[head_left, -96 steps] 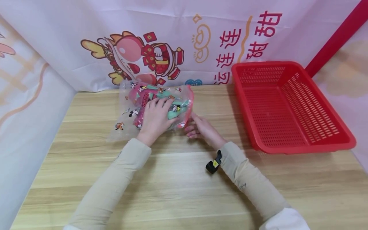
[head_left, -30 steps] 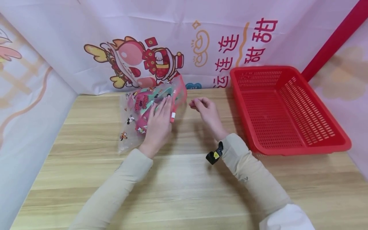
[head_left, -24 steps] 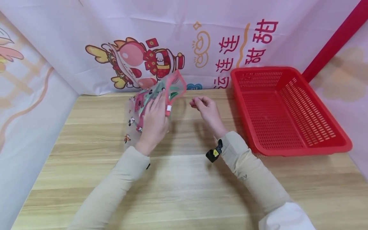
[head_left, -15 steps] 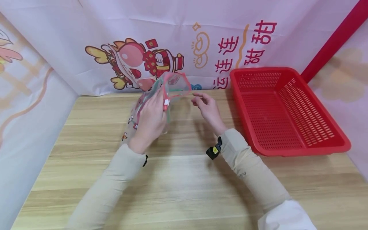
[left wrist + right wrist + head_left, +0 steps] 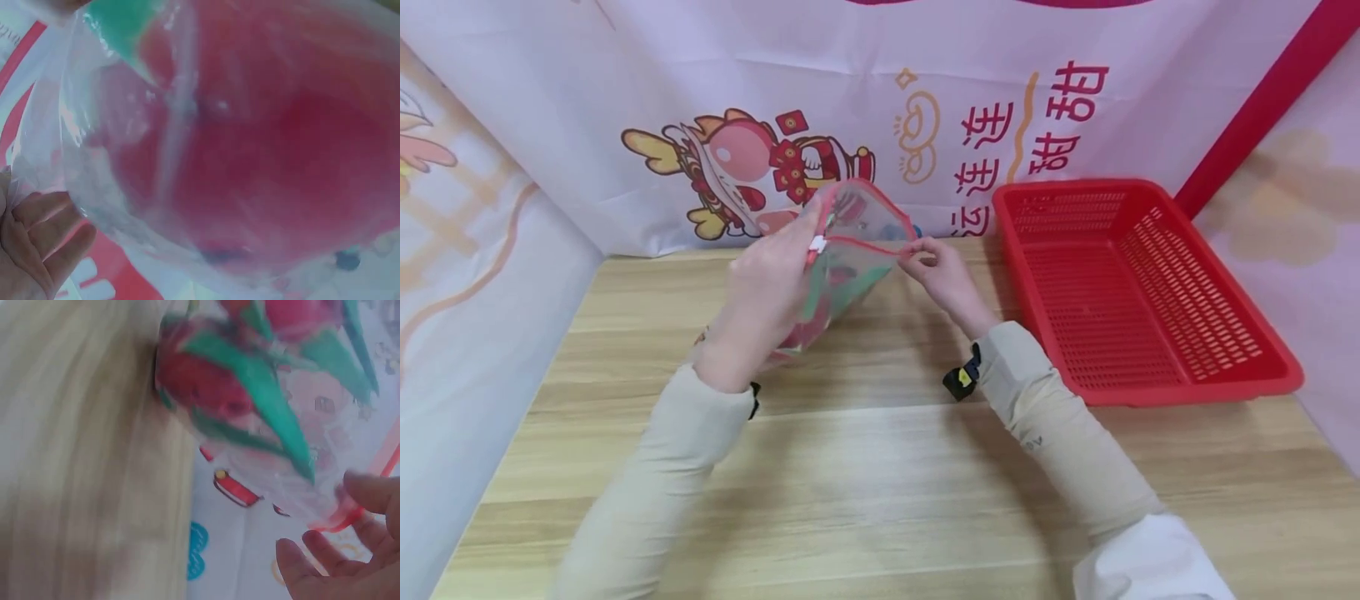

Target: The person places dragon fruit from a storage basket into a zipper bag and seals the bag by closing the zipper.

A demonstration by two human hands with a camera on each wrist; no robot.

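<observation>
A clear zip bag [image 5: 865, 242] with a red-edged mouth hangs tilted between both hands, its mouth gaping. My left hand [image 5: 763, 287] grips the left end of the red rim, beside the white slider [image 5: 817, 244]. At the right corner of the rim, my right hand [image 5: 947, 279] pinches the edge between thumb and finger; its other fingers are spread in the right wrist view. Inside lie magenta fruits [image 5: 203, 372] with long green tips, like dragon fruits. One reddish fruit [image 5: 281, 144] fills the left wrist view, blurred through the plastic. My left hand hides part of the bag.
A red slotted plastic basket [image 5: 1097, 308] stands on the wooden table [image 5: 865, 483], right of my right hand. Behind the table hangs a printed cloth [image 5: 700, 50], close beyond the bag.
The bag, lying on the table earlier, is now tilted up, its mouth opened wide. My left hand has moved left and up with it. My right hand has taken hold of the rim.
</observation>
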